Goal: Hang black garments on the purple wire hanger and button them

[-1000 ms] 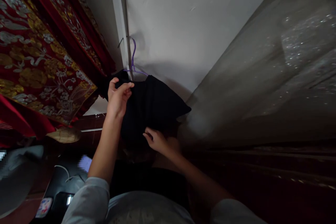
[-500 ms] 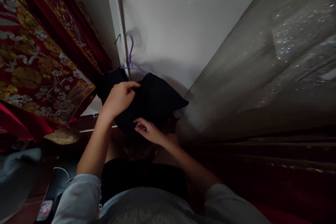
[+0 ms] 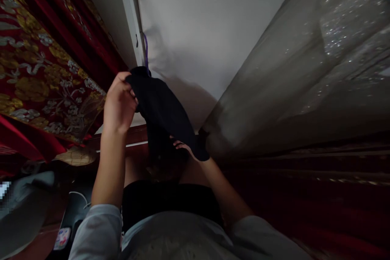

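A black garment [image 3: 166, 107] hangs near the wall on a purple hanger [image 3: 146, 48], of which only the upper part shows. My left hand [image 3: 120, 99] is closed on the garment's upper left edge, fingers bent over the cloth. Lower down, my right hand [image 3: 184, 146] is partly under the garment, whose loose lower right part drapes over the back of the hand and wrist. Its visible fingers point left and lie slightly apart against the dark cloth, with no clear grip showing.
Red curtains [image 3: 45, 77] with gold and silver floral patterns hang at left. A pale sheet with a glittering surface [image 3: 304, 69] slants along the right. Behind the garment stands a white wall [image 3: 213, 16]. At lower left are another person's arm [image 3: 27, 211] and a patterned phone-like object [image 3: 62, 237].
My left hand has moved left and taken hold of the garment's edge, pulling it up over the hanger. My right hand has shifted right, under the cloth. The garment's right side now hangs lower.
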Available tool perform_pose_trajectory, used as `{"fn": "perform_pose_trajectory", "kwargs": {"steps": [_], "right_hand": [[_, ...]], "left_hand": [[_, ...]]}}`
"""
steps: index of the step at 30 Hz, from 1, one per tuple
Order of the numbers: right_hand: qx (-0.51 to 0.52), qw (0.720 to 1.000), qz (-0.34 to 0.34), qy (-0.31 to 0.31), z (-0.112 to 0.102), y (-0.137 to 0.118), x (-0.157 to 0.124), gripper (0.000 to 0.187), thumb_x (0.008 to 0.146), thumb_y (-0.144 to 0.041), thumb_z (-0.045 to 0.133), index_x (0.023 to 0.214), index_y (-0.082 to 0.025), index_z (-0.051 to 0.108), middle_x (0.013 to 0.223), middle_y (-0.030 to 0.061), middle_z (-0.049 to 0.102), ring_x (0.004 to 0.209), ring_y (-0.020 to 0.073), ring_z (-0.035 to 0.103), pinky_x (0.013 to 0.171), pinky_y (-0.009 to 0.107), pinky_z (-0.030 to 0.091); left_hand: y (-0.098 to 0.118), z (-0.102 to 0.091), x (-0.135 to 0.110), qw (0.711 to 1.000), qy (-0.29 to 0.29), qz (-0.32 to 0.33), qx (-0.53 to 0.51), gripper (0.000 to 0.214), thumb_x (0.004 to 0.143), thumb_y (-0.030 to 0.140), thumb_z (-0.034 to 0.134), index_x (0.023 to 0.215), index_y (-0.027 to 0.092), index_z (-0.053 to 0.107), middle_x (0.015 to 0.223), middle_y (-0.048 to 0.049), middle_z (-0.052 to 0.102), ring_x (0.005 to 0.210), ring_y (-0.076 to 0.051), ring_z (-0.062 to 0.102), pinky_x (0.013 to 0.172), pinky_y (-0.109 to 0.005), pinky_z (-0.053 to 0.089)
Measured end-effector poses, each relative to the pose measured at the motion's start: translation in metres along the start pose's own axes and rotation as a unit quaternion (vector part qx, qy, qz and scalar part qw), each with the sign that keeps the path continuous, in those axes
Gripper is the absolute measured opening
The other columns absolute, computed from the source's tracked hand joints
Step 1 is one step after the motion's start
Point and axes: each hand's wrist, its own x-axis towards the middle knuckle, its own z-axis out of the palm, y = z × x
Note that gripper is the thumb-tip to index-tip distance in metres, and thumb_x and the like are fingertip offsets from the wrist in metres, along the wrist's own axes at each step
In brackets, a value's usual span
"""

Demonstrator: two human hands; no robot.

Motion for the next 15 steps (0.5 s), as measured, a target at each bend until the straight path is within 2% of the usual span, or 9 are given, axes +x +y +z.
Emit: {"fn": "perform_pose_trajectory", "kwargs": {"steps": [1,3,5,6,8,9,11,13,15], "right_hand": [[-0.012,0.999,0.014,-0.035,0.001,-0.008,-0.007,0.034,0.093,-0.041,0.061,0.113,-0.016,0.072,0.104,0.0132,0.074,0.077,0.0183,0.065,0.068,0.033,0.054],[-0.032,0.985,0.026,-0.165,0.010,-0.034,-0.024,0.035,0.090,-0.040,0.068,0.117,-0.018,0.072,0.104,0.0115,0.075,0.081,0.0176,0.068,0.073,0.032,0.055],[-0.051,0.952,-0.018,-0.302,0.021,-0.072,-0.039,0.039,0.091,-0.039,0.069,0.125,-0.020,0.068,0.108,0.0102,0.075,0.093,0.0177,0.070,0.084,0.032,0.055],[-0.050,0.944,-0.063,-0.319,0.026,-0.094,-0.044,0.041,0.093,-0.039,0.067,0.130,-0.021,0.065,0.109,0.0095,0.074,0.097,0.0179,0.070,0.086,0.032,0.055],[-0.048,0.957,-0.176,-0.225,0.028,-0.138,-0.042,0.044,0.098,-0.038,0.062,0.139,-0.023,0.057,0.106,0.0067,0.073,0.096,0.0162,0.069,0.087,0.032,0.054],[-0.064,0.963,-0.232,-0.124,0.025,-0.159,-0.037,0.044,0.098,-0.038,0.061,0.139,-0.024,0.056,0.101,0.0045,0.072,0.091,0.0150,0.067,0.084,0.030,0.053],[-0.137,0.937,-0.318,0.044,0.015,-0.191,-0.018,0.037,0.098,-0.036,0.061,0.133,-0.024,0.060,0.090,0.0014,0.068,0.080,0.0135,0.062,0.075,0.027,0.050],[-0.231,0.901,-0.355,0.092,0.006,-0.208,0.004,0.024,0.096,-0.034,0.063,0.116,-0.021,0.067,0.076,-0.0020,0.062,0.067,0.0118,0.054,0.066,0.025,0.044],[-0.302,0.873,-0.371,0.096,0.002,-0.213,0.021,0.016,0.096,-0.033,0.063,0.096,-0.018,0.068,0.066,-0.0042,0.055,0.060,0.0103,0.047,0.061,0.025,0.037]], "left_hand": [[-0.007,-0.002,-0.002,0.999,0.003,0.016,0.031,0.008,0.087,0.015,0.059,0.081,0.021,0.059,0.073,0.0016,0.053,0.067,-0.012,0.054,0.065,-0.023,0.046],[-0.023,-0.004,-0.005,0.991,0.007,0.055,0.118,0.005,0.084,0.016,0.064,0.082,0.021,0.066,0.072,0.0012,0.055,0.066,-0.012,0.053,0.064,-0.023,0.045],[-0.036,-0.003,-0.009,0.980,0.001,0.084,0.178,0.007,0.082,0.015,0.068,0.086,0.021,0.070,0.074,0.0004,0.058,0.069,-0.013,0.055,0.066,-0.024,0.046],[-0.040,-0.002,-0.010,0.978,-0.004,0.089,0.190,0.011,0.081,0.014,0.070,0.090,0.021,0.071,0.075,0.0003,0.060,0.070,-0.013,0.055,0.067,-0.024,0.046],[-0.043,0.003,-0.013,0.980,-0.008,0.081,0.179,0.021,0.078,0.011,0.073,0.097,0.021,0.069,0.076,0.0004,0.060,0.071,-0.013,0.056,0.068,-0.024,0.047],[-0.041,0.006,-0.015,0.984,-0.006,0.071,0.164,0.026,0.077,0.010,0.075,0.100,0.021,0.068,0.076,0.0007,0.060,0.071,-0.013,0.057,0.069,-0.023,0.047],[-0.037,0.010,-0.017,0.990,0.004,0.052,0.131,0.034,0.075,0.009,0.079,0.103,0.022,0.063,0.077,0.0014,0.060,0.070,-0.012,0.059,0.069,-0.022,0.047],[-0.034,0.012,-0.019,0.993,0.013,0.046,0.106,0.039,0.075,0.011,0.082,0.104,0.023,0.059,0.077,0.0023,0.060,0.070,-0.011,0.060,0.069,-0.022,0.047],[-0.037,0.010,-0.021,0.994,0.021,0.055,0.093,0.044,0.075,0.015,0.085,0.106,0.024,0.055,0.076,0.0036,0.060,0.069,-0.010,0.060,0.067,-0.021,0.046]]}}
